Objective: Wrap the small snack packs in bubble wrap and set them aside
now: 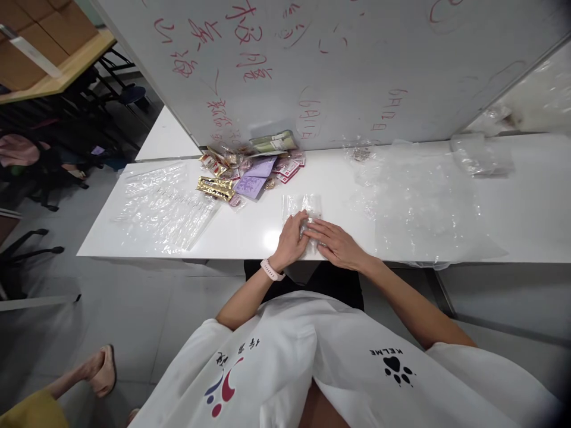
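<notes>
A small clear plastic bag lies on the white table near its front edge. My left hand, with a pale wristband at the wrist, is closed on the bag's middle, its fingertips pressed together. From the right, my right hand rests against the bag with its fingers stretched out, and its fingertips meet those of the left hand. The hands cover the lower part of the bag, and whatever lies under the fingers is too small to make out.
Behind the bag sits a pile of small packets, with a purple packet and a gold packet. Clear plastic sleeves spread at left; a large plastic sheet covers the right. A whiteboard stands along the back.
</notes>
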Demonstrator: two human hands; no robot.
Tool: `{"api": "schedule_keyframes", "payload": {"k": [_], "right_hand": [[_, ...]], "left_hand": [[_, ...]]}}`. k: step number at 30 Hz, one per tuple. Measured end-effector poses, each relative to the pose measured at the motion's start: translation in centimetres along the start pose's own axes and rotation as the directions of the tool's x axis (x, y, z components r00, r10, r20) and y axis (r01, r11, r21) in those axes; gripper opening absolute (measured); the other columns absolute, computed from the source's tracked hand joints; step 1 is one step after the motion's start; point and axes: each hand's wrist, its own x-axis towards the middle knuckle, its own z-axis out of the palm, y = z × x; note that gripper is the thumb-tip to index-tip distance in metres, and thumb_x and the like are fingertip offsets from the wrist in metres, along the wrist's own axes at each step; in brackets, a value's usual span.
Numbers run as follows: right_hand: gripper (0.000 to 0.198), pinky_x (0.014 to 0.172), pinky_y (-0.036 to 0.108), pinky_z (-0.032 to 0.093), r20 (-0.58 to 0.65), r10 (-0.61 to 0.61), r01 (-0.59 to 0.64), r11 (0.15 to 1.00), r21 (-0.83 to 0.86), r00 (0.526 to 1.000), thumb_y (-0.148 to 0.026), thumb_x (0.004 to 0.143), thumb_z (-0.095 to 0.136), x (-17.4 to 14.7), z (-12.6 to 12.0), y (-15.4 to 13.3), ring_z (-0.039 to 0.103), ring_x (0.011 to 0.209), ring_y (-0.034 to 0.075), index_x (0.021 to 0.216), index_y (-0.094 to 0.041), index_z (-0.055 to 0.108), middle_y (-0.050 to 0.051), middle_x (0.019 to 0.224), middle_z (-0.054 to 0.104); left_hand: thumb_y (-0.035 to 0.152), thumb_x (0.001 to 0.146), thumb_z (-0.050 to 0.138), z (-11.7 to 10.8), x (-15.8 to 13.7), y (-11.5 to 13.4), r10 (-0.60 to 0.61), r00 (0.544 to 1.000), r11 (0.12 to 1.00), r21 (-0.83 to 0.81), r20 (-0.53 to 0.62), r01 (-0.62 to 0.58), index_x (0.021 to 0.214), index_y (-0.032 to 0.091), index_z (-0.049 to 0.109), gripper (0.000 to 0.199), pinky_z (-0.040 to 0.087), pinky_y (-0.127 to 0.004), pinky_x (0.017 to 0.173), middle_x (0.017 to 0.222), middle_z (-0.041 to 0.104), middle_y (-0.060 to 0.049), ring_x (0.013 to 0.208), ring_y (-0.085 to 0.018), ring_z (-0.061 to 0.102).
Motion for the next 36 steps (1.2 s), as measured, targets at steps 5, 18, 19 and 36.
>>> {"api": "schedule_keyframes", "payload": {"k": [5, 18, 19, 36], "right_hand": [[0.066, 0.123, 0.051, 0.022, 0.257, -0.09, 0.077, 0.995, 0.06, 0.962, -0.045, 0.096, 0.054, -0.4, -1.8, 1.7, 0.014, 0.154, 0.026, 0.156, -0.031, 0.033, 0.001, 0.165, 0.023], [0.054, 0.12, 0.047, 0.032, 0.239, -0.113, 0.061, 0.975, 0.213, 0.964, -0.029, 0.1, 0.045, -2.4, -1.3, 1.1, 0.033, 0.148, 0.023, 0.153, -0.032, 0.039, 0.003, 0.159, 0.037], [0.053, 0.119, 0.047, 0.033, 0.232, -0.114, 0.064, 0.974, 0.215, 0.966, -0.028, 0.1, 0.045, -2.5, -1.4, 1.0, 0.036, 0.146, 0.023, 0.153, -0.032, 0.04, 0.003, 0.158, 0.039], [0.045, 0.11, 0.051, 0.038, 0.19, -0.088, 0.056, 0.985, 0.165, 0.978, -0.045, 0.101, 0.044, 5.2, -3.0, 5.4, 0.048, 0.134, 0.026, 0.141, -0.029, 0.054, 0.008, 0.158, 0.038]], "left_hand": [[0.01, 0.081, 0.05, -6.4, -2.3, -1.8, 0.287, 0.859, 0.957, -0.097, 0.423, -0.272, 0.149, 0.024, 0.034, 0.072, 0.026, -0.05, 0.123, 0.163, 0.029, -0.01, 0.154, -0.024, 0.021], [0.016, 0.087, 0.058, -3.0, -4.8, -2.8, 0.379, 0.884, 0.819, 0.346, 0.273, -0.457, 0.137, 0.02, 0.051, 0.051, 0.049, -0.05, 0.1, 0.133, 0.058, -0.013, 0.119, -0.03, 0.053], [0.022, 0.09, 0.059, -2.7, -4.8, -2.7, 0.38, 0.892, 0.818, 0.361, 0.244, -0.448, 0.134, 0.021, 0.054, 0.044, 0.05, -0.049, 0.096, 0.129, 0.06, -0.013, 0.114, -0.029, 0.054], [0.055, 0.094, 0.051, 0.2, -4.8, 0.6, 0.072, 0.997, 0.821, 0.566, 0.039, -0.082, 0.151, 0.017, 0.039, 0.069, 0.041, -0.052, 0.102, 0.157, 0.038, -0.018, 0.13, -0.038, 0.046]]}}
